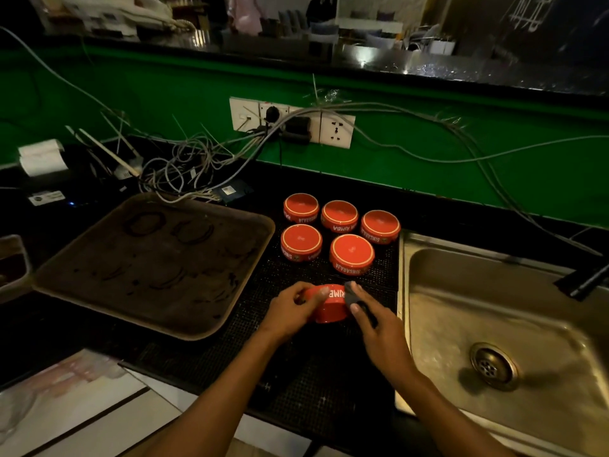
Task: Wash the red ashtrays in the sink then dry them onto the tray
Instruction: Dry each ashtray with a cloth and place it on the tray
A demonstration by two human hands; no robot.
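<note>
Over the black mesh mat (313, 374), my left hand (291, 310) grips a red ashtray (328, 313) by its left side. From the right, my right hand (375, 319) presses a small dark cloth (351, 296) against that ashtray's rim, fingers curled round the cloth. Several more red ashtrays (352, 253) stand upside down on the mat behind, in two rows. The brown tray (99, 291) lies to the left, bare except for dark ring marks. The steel sink (461, 308) is at the right, with no ashtray in it.
A tangle of grey cables (197, 166) and a wall socket strip (293, 122) lie behind the tray against the green wall. A black tap (583, 278) reaches over the sink's far right. A small container (11, 262) sits at the left edge.
</note>
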